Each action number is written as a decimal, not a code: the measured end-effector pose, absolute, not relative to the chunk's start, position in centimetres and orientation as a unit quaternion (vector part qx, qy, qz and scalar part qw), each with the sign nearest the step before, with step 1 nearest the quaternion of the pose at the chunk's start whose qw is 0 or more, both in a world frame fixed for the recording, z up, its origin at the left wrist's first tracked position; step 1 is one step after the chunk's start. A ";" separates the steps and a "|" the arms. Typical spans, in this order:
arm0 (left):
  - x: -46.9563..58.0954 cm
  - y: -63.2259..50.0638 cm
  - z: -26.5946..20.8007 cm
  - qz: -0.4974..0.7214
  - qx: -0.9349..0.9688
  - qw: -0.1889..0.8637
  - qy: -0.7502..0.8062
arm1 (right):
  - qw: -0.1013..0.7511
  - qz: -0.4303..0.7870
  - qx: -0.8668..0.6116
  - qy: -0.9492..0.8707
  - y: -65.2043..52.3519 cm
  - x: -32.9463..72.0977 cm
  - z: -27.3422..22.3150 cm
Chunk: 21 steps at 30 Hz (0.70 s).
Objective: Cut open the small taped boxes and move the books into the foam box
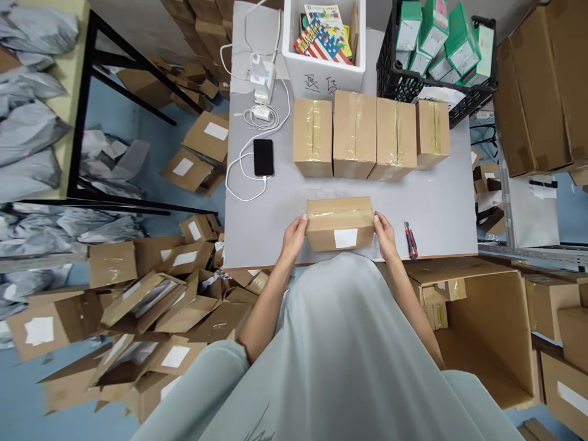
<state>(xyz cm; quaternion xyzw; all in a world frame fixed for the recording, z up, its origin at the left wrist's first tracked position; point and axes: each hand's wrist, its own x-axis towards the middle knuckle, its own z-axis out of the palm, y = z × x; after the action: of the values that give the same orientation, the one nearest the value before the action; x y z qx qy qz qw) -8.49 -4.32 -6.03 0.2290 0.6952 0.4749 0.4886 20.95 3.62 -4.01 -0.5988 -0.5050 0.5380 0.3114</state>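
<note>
A taped cardboard box (321, 236) with a white label on its near side is at the front edge of the grey table (275, 202). My left hand (294, 237) grips its left end, fingers against the side. On the opposite end my right hand (384, 234) presses the box from the right. Both hands hold it between them; whether it rests on the table or is slightly lifted I cannot tell. A red and black utility knife (410, 240) lies to the right of my right hand.
Several taped boxes (354, 138) stand in a row behind. Further back are a white bin (324, 76) with booklets and a black crate (436, 82) of green boxes. A phone (263, 157) charges at left. A large open carton (487, 331) sits lower right; opened boxes (138, 300) litter the left floor.
</note>
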 end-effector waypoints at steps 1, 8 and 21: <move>-8.3 -4.8 -6.0 0.476 0.229 0.486 0.697 | 0.316 0.536 -0.605 -0.498 3.2 21.2 -3.8; -6.6 -6.1 -7.1 0.483 0.238 0.481 0.692 | 0.369 0.496 -0.616 -0.488 2.1 21.7 -5.5; -7.2 -6.6 -9.4 0.464 0.271 0.434 0.723 | 0.328 0.475 -0.635 -0.513 1.1 22.5 -9.1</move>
<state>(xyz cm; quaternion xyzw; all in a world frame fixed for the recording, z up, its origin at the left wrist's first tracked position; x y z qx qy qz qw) -7.20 -6.62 -9.36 0.2714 0.7231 0.4639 0.4340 22.55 1.07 -9.13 -0.6355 -0.5132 0.4749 0.3276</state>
